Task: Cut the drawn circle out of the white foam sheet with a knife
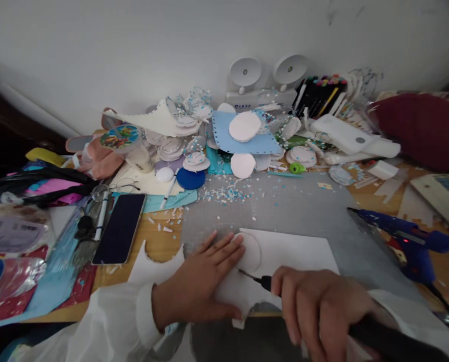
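My left hand (205, 276) lies flat, fingers stretched, pressing on a white foam-like sheet (303, 249) at the table's front edge. A round outline is marked on the sheet just beyond my fingertips. In my right hand (322, 306) is a black-handled tool (264, 281), gripped like a pen. Its thin metal tip touches or hovers just over the sheet at the near side of the outline; which of these I cannot tell. Curved bites are cut from the sheet's edges. Under my left wrist sits a white offcut (154, 266) with a scooped edge.
A blue glue gun (405, 236) with a lit red light lies at the right. A phone (121, 229) and a plastic bottle (13, 276) lie left. Behind, stacked white discs, a blue card (220, 130), pens and a twin-head lamp (245, 73) crowd the wall. Scraps dot the grey mat (296, 201).
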A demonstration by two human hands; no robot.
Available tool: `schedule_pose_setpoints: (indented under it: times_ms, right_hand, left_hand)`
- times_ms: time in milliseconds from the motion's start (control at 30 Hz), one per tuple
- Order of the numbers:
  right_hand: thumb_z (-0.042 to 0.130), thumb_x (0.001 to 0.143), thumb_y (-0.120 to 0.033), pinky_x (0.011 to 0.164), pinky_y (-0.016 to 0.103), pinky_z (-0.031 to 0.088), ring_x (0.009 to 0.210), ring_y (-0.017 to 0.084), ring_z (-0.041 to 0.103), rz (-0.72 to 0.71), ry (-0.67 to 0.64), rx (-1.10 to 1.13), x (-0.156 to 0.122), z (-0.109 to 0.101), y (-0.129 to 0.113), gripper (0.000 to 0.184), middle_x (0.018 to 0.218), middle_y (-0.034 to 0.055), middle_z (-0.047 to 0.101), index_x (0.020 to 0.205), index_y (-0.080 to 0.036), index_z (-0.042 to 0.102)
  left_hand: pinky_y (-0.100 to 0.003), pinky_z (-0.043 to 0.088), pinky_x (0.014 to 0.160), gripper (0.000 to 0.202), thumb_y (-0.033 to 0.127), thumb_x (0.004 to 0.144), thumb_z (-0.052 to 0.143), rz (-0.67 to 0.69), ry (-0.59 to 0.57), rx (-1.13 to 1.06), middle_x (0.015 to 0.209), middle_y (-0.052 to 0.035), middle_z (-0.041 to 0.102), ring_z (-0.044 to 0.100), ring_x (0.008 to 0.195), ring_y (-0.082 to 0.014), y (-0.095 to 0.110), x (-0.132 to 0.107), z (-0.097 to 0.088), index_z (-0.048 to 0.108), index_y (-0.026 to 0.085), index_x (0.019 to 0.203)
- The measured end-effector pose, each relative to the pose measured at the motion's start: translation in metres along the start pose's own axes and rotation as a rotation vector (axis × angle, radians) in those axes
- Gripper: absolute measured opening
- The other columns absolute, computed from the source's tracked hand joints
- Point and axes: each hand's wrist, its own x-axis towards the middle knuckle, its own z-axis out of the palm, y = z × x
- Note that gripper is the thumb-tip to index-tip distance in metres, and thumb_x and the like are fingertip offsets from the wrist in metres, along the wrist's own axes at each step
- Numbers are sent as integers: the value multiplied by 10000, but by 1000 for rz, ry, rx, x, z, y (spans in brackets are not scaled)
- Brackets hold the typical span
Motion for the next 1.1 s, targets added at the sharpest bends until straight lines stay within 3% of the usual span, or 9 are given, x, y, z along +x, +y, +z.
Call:
schedule_pose_setpoints:
  times_ms: [67,100,233,300,433,633,767,867,1100]
  right_hand:
    - [315,957,-481,654,274,478,463,109,540,-204,-35,109,3,13,12,428,446,-44,508,623,-235,422]
    - [309,956,-467,599,267,461,417,105,487,-240,-9,130,3,18,18,438,418,-49,459,593,-233,383]
    - [581,780,-436,537,276,406,385,101,349,-164,305,162,-7,25,28,456,408,-72,308,531,-222,264]
    - [641,703,-403,519,274,382,381,91,311,-136,315,227,-14,24,27,468,412,-80,293,514,-218,255]
    - [584,760,-422,526,283,367,398,98,301,-59,358,289,-20,20,21,489,419,-70,266,499,-212,228]
    - [626,733,-452,490,250,357,365,82,281,-89,337,367,-13,13,25,533,389,-83,241,506,-219,204]
    - [596,741,-571,424,222,320,327,60,270,-103,187,471,2,-1,30,574,365,-85,249,470,-221,231]
    - [571,749,-617,418,201,343,314,49,293,-136,156,479,11,-12,31,599,352,-87,261,456,-220,231]
    - [421,876,-552,460,186,413,332,49,388,-58,23,448,7,-24,34,581,360,-66,328,434,-204,276]
  left_hand:
    - [-563,47,1174,978,661,777,561,23,15,34,1571,-173,171,184,1450,-338,0,-1,3,140,178,1516]
    - [-559,34,1174,977,675,788,532,26,13,60,1575,-171,152,167,1455,-334,0,-1,4,119,175,1519]
    - [-533,16,1181,960,720,823,403,20,-6,151,1585,-165,93,111,1466,-317,1,-1,8,77,146,1520]
    - [-525,9,1184,954,725,831,374,18,-10,175,1586,-161,95,112,1467,-312,0,-1,8,68,139,1520]
    - [-512,9,1187,959,726,830,378,8,-13,191,1588,-151,96,119,1468,-303,0,0,7,62,140,1520]
    - [-498,17,1189,962,728,831,370,2,-37,194,1590,-148,94,123,1469,-295,1,1,6,54,136,1520]
    - [-506,36,1189,963,717,828,398,8,-17,195,1588,-151,120,154,1462,-305,1,1,5,59,139,1520]
    - [-507,53,1191,970,702,822,436,18,6,189,1584,-152,148,185,1455,-308,2,1,5,59,144,1520]
    - [-503,44,1190,970,713,824,412,9,-15,194,1587,-152,119,171,1458,-304,1,1,6,61,134,1518]
